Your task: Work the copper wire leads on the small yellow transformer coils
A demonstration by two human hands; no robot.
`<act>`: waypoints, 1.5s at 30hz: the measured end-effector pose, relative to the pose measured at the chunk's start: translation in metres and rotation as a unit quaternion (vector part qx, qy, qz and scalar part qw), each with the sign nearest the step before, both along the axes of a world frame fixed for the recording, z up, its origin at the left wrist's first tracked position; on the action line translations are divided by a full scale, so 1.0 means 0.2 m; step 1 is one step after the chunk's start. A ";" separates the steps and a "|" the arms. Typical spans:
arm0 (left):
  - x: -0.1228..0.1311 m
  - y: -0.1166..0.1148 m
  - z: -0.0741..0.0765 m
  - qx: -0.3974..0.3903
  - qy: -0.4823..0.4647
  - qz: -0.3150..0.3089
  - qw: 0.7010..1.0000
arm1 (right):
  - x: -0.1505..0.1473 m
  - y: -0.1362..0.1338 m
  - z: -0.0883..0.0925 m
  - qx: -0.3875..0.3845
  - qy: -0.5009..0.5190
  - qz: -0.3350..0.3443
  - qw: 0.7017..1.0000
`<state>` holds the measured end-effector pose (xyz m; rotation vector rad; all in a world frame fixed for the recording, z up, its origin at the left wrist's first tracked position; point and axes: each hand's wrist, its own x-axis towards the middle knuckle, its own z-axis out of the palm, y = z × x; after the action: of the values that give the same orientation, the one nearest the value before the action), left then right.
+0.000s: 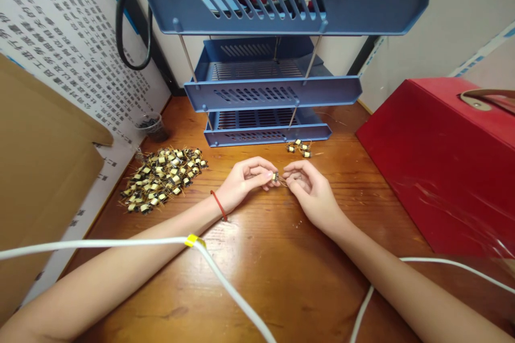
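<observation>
Between the thumb and fingers of my left hand (245,179) is a small transformer (275,177) with yellow tape and a black base. Thin copper-coloured wire leads (282,180) run from it toward my right hand (314,193), whose thumb and forefinger pinch them at the ends. To the left lies a heap of similar transformers (161,179) with wires sticking out. Several more transformers (306,154) sit in a loose cluster just beyond my right hand. The undersides of my fingers are hidden.
A blue tiered tray rack (267,136) stands at the back of the wooden table (257,278). A clear cup (153,127) of dark bits is at the back left. A red box (442,161) stands right. A white cable (229,281) crosses in front of my left forearm.
</observation>
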<state>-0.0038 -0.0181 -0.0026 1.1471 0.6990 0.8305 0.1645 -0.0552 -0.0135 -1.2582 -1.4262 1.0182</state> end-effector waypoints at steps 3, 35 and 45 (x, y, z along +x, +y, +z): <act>0.00 -0.01 0.01 0.012 0.003 -0.013 1.000 | 0.01 -0.02 0.02 0.035 -0.009 0.014 0.999; 0.02 -0.08 0.02 0.381 0.244 0.052 0.890 | -0.01 -0.04 0.02 0.008 0.017 0.018 1.000; 0.02 -0.07 0.03 0.350 0.281 0.050 0.892 | 0.00 -0.04 0.02 0.035 -0.014 0.037 0.999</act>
<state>-0.0002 -0.0328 0.0035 2.0714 0.9713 0.8662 0.1637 -0.0626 -0.0098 -1.1815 -1.5260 0.9949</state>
